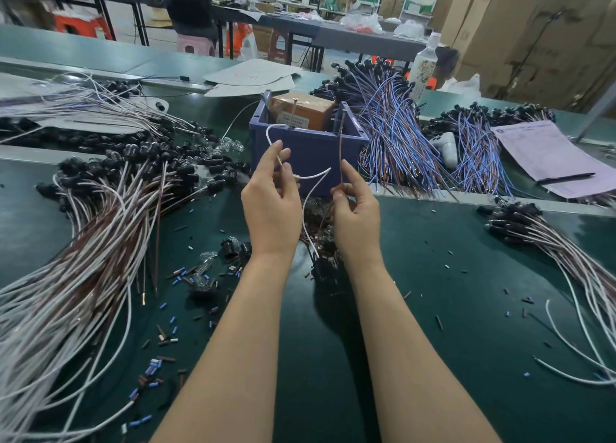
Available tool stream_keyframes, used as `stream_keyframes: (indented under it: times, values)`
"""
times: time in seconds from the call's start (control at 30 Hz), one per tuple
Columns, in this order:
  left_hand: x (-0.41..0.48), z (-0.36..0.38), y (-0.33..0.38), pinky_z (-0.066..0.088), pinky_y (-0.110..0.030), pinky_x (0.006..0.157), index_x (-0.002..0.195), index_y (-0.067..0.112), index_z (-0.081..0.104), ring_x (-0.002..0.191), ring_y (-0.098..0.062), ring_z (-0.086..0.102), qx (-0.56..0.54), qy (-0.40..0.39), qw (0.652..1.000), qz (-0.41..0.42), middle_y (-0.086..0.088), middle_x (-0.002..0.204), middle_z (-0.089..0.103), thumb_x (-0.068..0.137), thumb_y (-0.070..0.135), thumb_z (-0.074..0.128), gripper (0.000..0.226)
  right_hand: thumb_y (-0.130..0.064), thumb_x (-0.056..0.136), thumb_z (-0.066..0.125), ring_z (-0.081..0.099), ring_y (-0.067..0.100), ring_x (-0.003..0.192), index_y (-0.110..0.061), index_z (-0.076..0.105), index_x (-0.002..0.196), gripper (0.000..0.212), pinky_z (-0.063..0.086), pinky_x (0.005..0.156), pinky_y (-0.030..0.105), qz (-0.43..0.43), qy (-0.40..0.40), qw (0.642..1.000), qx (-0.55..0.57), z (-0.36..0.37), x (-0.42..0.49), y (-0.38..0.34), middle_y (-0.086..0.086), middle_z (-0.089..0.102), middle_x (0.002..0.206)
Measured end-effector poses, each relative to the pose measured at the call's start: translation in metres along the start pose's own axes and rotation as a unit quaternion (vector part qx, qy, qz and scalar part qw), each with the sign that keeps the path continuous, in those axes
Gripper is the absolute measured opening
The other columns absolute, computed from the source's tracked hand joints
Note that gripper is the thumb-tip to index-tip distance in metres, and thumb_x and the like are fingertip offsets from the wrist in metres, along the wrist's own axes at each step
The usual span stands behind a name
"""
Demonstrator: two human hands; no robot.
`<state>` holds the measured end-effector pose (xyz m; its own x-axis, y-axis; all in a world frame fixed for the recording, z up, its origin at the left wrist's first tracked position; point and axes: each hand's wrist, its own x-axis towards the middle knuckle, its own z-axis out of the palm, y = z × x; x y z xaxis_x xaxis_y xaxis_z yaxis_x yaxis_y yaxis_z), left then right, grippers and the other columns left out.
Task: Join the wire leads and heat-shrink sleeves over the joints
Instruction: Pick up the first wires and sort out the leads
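Low in the frame, short cut sleeve pieces (156, 365), blue, brown and white tubes, lie scattered on the matte green mat (433, 276), probably within reach for slipping over joints. At centre, both hands are raised off the mat, I'd judge so the 2 leads hang free and their ends can be brought together. The left hand (270, 209) pinches a thin, glossy white lead (316, 179) between thumb and fingertips, its other fingers loosely extended. The right hand (358, 219) pinches a slim brown lead (341, 149) that stands upright above it. Both leads run down to a black moulded part (321, 271) between the wrists. Whether a sleeve is on either lead, I cannot tell. At left fans a bundle of white-and-brown leads (93, 236). Just beyond the hands stands a square blue plastic bin (310, 152), and right of it lies a blue-and-brown bundle (393, 132).
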<state>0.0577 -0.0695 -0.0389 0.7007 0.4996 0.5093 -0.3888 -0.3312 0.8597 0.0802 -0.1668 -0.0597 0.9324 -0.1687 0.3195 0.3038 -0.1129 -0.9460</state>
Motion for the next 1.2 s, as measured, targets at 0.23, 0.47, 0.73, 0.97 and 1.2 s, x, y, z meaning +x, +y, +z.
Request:
stream_keyframes:
  times: [0.23, 0.47, 0.73, 0.97, 1.2]
  values:
    - [0.0018, -0.0021, 0.0044, 0.056, -0.035, 0.08, 0.124, 0.007, 0.058, 0.08, -0.016, 0.066, -0.034, 0.075, 0.997, -0.005, 0.003, 0.104, 0.067, 0.095, 0.006, 0.048, 0.031, 0.002, 0.095, 0.044, 0.038, 0.005, 0.056, -0.021, 0.05, 0.135, 0.047, 0.037, 0.054, 0.012, 0.005, -0.003, 1.0, 0.0, 0.0001, -0.0002, -0.0005, -0.002, 0.054, 0.088]
    - [-0.0029, 0.0013, 0.0043, 0.055, -0.037, 0.082, 0.124, 0.007, 0.059, 0.082, -0.017, 0.066, -0.038, 0.054, 0.998, -0.009, 0.004, 0.102, 0.066, 0.095, 0.006, 0.048, 0.031, 0.002, 0.095, 0.044, 0.037, 0.003, 0.054, -0.02, 0.05, 0.135, 0.046, 0.037, 0.052, 0.012, 0.005, -0.005, 1.0, 0.004, -0.0003, -0.0007, -0.0011, -0.003, 0.052, 0.085]
    - [-0.0016, 0.0016, -0.0004, 0.055, -0.043, 0.083, 0.13, 0.005, 0.054, 0.09, -0.022, 0.066, -0.032, 0.045, 0.998, -0.019, -0.003, 0.115, 0.066, 0.098, 0.007, 0.046, 0.033, 0.002, 0.095, 0.045, 0.036, 0.002, 0.052, -0.019, 0.05, 0.136, 0.046, 0.036, 0.052, 0.013, 0.001, -0.003, 1.0, 0.0, 0.0007, -0.0003, -0.0003, 0.0, 0.052, 0.086]
    - [-0.001, 0.0015, -0.0011, 0.056, -0.042, 0.083, 0.131, 0.005, 0.053, 0.089, -0.017, 0.065, -0.041, 0.052, 0.997, -0.024, -0.003, 0.117, 0.065, 0.098, 0.008, 0.047, 0.034, 0.001, 0.095, 0.045, 0.037, 0.002, 0.054, -0.02, 0.051, 0.135, 0.046, 0.037, 0.053, 0.012, 0.001, -0.001, 1.0, 0.0, 0.0014, 0.0001, 0.0024, 0.001, 0.052, 0.088]
    - [-0.0017, 0.0017, -0.0024, 0.056, -0.04, 0.083, 0.131, 0.005, 0.053, 0.089, -0.016, 0.065, -0.027, 0.031, 0.999, -0.019, -0.003, 0.118, 0.065, 0.098, 0.008, 0.046, 0.033, 0.002, 0.095, 0.045, 0.038, 0.004, 0.055, -0.021, 0.05, 0.135, 0.046, 0.036, 0.053, 0.013, 0.0, -0.004, 1.0, -0.003, 0.0009, 0.0005, 0.0017, -0.001, 0.052, 0.086]
